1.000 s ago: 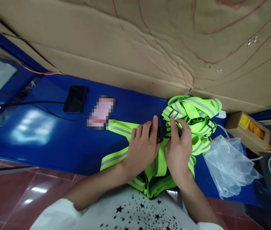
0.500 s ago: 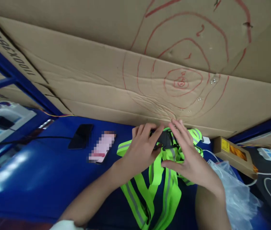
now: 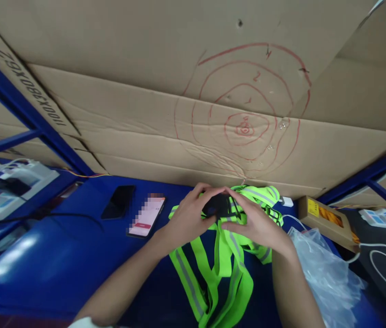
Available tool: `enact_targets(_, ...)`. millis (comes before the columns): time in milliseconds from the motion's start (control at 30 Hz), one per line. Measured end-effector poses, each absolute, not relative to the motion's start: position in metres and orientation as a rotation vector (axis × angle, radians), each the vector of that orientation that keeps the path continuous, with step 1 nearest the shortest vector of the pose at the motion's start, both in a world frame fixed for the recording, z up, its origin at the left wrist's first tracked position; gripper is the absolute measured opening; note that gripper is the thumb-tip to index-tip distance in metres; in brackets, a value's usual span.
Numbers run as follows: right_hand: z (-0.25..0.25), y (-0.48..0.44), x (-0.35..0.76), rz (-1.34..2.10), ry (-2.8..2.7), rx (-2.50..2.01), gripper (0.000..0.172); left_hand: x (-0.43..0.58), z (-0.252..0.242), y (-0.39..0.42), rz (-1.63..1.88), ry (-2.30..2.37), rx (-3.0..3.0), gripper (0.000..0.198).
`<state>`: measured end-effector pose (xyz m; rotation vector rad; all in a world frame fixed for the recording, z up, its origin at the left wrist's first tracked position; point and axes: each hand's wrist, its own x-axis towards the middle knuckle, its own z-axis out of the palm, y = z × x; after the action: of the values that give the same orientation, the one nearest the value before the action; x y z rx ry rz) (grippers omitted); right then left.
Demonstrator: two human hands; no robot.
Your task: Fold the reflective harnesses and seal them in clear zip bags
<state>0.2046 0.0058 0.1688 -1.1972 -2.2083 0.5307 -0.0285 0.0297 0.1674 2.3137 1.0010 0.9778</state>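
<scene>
A neon-green reflective harness (image 3: 229, 273) with grey stripes lies in loose loops on the blue table. Its black panel (image 3: 220, 206) shows between my hands, close to the cardboard. My left hand (image 3: 191, 214) is closed around the panel's left side, thumb toward me and fingers over the far edge. From the right, my right hand (image 3: 256, 223) curls round the other side, thumb low over the green strap. The fingertips of both hands nearly meet at the far edge. The fingers hide part of the panel.
Left of the harness lie a black phone (image 3: 119, 202) and a phone with a lit screen (image 3: 146, 215). A clear plastic bag (image 3: 326, 273), a brown box (image 3: 327, 223) and a white adapter (image 3: 286, 201) are on the right. Behind stands cardboard (image 3: 127, 118) with red rings.
My hands have come closer together around the black panel, and my right fingers have bent inward from a more outstretched pose. The camera view has tilted slightly upward.
</scene>
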Motion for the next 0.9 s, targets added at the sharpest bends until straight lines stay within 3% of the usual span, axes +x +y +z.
enact_targets(200,0.174,0.006,0.194,0.447,-2.2,-1.043,0.076,-0.027,0.173,0.026,1.11,0.947,2.292,0.076)
enact_targets(433,0.174,0.008,0.188,0.503,-2.147,-0.942,0.089,-0.033,0.181,0.022,1.171,0.874,2.4,0.075)
enact_targets(600,0.185,0.003,0.189,0.544,-2.017,-0.806,0.083,-0.048,0.188,0.029,1.066,0.45,2.142,0.088)
enact_targets(800,0.181,-0.005,0.179,0.985,-1.533,-0.778,0.087,-0.052,0.185,0.03,1.003,0.386,1.764,0.074)
enact_targets(900,0.175,-0.002,0.171,1.161,-1.378,-0.763,0.092,-0.038,0.176,0.031,1.026,0.511,1.819,0.085)
